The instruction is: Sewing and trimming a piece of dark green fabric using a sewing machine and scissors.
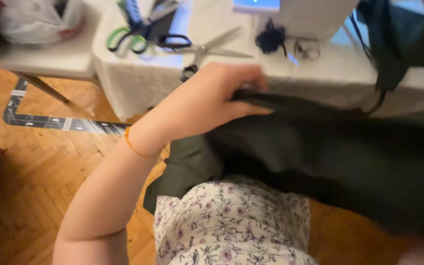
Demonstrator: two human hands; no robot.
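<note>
Left hand (222, 98) is closed on dark green draped fabric (330, 157), gathered across the lap below the white table (138, 78); right hand is unseen

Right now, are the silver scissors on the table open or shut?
Open. The silver scissors lie flat on the white table with their two blades spread apart in a narrow V, pointing right.

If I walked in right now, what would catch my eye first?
Most likely the left hand in the middle, gripping a big dark green fabric that spreads across the person's lap to the right. Behind it, on the white table, lie silver scissors and a green-handled pair. The right hand is out of view.
</note>
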